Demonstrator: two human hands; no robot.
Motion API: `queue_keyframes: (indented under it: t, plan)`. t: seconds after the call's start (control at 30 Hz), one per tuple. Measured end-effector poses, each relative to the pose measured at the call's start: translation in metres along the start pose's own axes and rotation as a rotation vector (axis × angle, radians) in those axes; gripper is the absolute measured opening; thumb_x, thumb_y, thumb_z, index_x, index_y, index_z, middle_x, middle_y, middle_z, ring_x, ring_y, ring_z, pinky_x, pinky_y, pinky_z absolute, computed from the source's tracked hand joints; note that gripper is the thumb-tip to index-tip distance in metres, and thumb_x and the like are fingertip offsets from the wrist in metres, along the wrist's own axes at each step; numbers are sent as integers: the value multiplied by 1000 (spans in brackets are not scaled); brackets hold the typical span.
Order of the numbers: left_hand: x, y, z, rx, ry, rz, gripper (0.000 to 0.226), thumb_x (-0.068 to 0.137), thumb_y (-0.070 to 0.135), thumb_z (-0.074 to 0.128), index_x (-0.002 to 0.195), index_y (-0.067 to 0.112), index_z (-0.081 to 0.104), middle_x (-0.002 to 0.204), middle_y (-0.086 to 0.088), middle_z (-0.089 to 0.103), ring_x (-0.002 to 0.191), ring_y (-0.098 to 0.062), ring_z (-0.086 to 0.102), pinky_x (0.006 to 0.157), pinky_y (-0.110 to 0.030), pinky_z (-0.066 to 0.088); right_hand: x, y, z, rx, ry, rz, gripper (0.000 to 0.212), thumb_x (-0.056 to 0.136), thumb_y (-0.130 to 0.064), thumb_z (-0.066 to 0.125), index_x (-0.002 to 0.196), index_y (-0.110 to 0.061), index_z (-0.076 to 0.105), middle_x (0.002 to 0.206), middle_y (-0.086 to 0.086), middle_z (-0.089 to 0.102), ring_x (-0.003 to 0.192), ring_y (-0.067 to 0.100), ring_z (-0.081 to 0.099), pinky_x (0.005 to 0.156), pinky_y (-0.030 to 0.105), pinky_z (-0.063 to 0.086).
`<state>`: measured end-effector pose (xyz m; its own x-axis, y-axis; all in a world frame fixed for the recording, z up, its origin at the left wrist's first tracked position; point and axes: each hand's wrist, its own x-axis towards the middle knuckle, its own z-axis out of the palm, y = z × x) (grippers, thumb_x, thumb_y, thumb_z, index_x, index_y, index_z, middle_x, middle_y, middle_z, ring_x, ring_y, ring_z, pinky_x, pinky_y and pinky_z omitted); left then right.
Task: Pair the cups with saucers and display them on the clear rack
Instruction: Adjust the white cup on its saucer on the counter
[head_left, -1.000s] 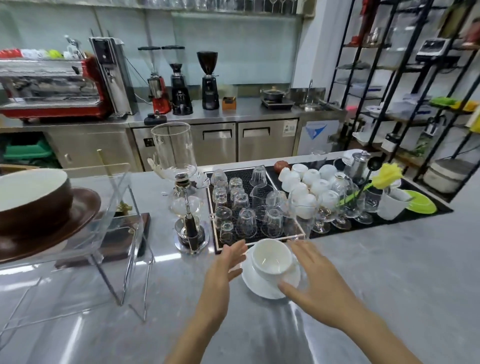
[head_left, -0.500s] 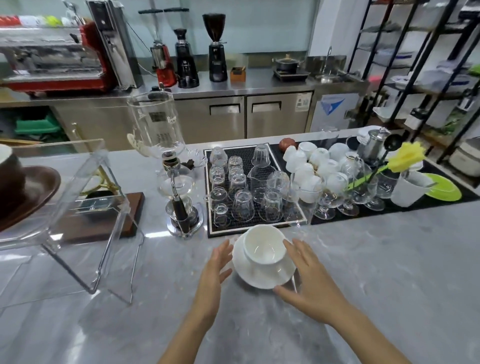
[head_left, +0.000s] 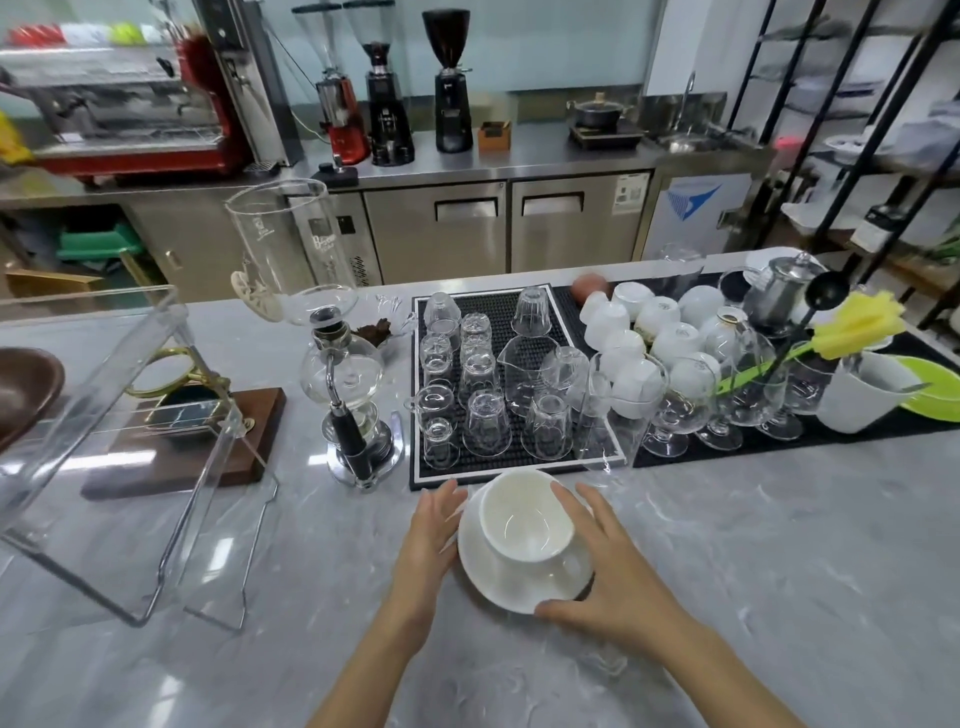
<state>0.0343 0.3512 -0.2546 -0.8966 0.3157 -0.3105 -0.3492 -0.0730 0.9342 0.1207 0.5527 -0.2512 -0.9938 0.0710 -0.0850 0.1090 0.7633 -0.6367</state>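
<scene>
A white cup (head_left: 524, 519) sits on a white saucer (head_left: 519, 590) on the grey marble counter, just in front of the glass mat. My left hand (head_left: 426, 540) presses flat against the saucer's left rim. My right hand (head_left: 618, 582) has its thumb at the saucer's near rim and its fingers along the cup's right side. The clear rack (head_left: 130, 415) stands to the left, with a brown saucer (head_left: 26, 389) on it at the frame's edge. Several upturned white cups (head_left: 649, 332) are piled on the black mat at the back right.
A black mat (head_left: 519, 457) full of upturned glasses lies directly behind the saucer. A glass siphon brewer (head_left: 348, 374) stands between the mat and the rack. Stemmed glasses (head_left: 680, 400), a white jug (head_left: 862, 389) and a green plate (head_left: 935, 389) line the right.
Both hands have closed in from beside the cup and saucer until they touch the saucer's rim. The camera has tilted and moved closer, so the rack's brown cup has left the view.
</scene>
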Motion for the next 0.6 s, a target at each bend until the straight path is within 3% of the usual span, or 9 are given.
queue_keyframes:
  t: [0.23, 0.37, 0.6]
  plan:
    - [5, -4, 16, 89, -53, 1, 59, 82, 82, 40, 123, 46, 63, 134, 18, 64, 129, -1, 54, 119, -39, 32, 9, 5, -1, 41, -21, -28, 125, 50, -54, 84, 147, -53, 4, 158, -16, -7, 148, 12, 9, 116, 35, 28]
    - [3, -5, 23, 144, -58, 46, 46, 97, 62, 40, 126, 39, 66, 132, 19, 66, 129, -2, 54, 119, -40, 32, 10, 10, -2, 65, -45, -43, 125, 49, -53, 86, 146, -53, 7, 156, -18, -6, 145, 11, 13, 113, 33, 29]
    - [0, -12, 26, 86, -55, 39, 53, 99, 57, 28, 132, 35, 63, 137, 13, 64, 133, -4, 52, 117, -38, 33, 14, 17, 7, 131, -12, -86, 117, 47, -51, 89, 143, -50, 22, 140, -15, 16, 133, 7, 26, 109, 31, 37]
